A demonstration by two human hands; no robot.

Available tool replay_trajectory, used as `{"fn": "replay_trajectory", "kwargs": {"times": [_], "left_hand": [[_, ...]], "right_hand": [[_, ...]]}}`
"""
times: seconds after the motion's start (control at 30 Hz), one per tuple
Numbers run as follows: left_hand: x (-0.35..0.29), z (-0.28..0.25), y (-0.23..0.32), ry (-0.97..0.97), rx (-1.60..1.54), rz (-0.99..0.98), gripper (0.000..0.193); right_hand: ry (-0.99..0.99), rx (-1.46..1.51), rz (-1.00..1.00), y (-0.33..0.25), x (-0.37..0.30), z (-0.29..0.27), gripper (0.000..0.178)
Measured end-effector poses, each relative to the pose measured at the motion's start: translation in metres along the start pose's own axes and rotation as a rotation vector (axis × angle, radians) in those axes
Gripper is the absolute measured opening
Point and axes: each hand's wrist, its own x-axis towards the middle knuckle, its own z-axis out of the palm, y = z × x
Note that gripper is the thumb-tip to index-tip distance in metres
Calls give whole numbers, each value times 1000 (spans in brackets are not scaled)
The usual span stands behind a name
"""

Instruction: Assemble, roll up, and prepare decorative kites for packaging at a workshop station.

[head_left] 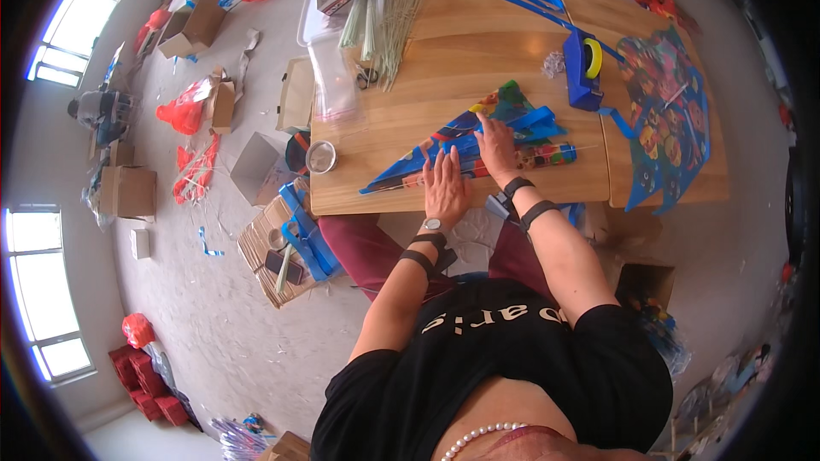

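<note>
A folded kite (401,169) of blue, printed, colourful sheet lies on the wooden table in front of me, its pointed end toward the left. My left hand (446,183) rests flat on its near side with fingers stretched out. Beside it, my right hand (496,147) presses on the kite's middle, fingers extended and slightly bent. Both hands look open, laid on the sheet rather than wrapped round it. A narrow rolled part with a printed pattern runs along the kite's near edge, partly under my hands. Blue strips bunch at its right end.
On the table (478,34) are a blue tape dispenser (584,72) with yellow tape, pale thin sticks (400,26), scissors (366,78), a small round tub (321,157) and blue ribbon (521,4). Another spread printed kite (670,119) hangs over the right edge. Cardboard boxes (193,26) stand on the floor.
</note>
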Motion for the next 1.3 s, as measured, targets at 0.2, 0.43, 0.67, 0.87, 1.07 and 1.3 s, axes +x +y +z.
{"fn": "replay_trajectory", "kwargs": {"times": [0.2,0.43,0.67,0.87,1.07,1.3], "left_hand": [[-1,0,1,21,-8,3,74],[0,0,1,51,-4,16,75],[-1,-3,2,43,8,26,75],[0,-3,3,39,25,21,75],[0,-3,3,51,13,28,74],[0,-2,2,45,3,17,75]], "right_hand": [[115,-121,78,-5,0,-28,55],[-7,-46,-251,-32,-25,-38,45],[-85,-44,-306,-27,-13,-21,51],[-231,-172,-429,-12,8,-16,53],[-253,-212,-526,-1,16,-27,43],[-184,-194,-498,11,3,-30,43]]}}
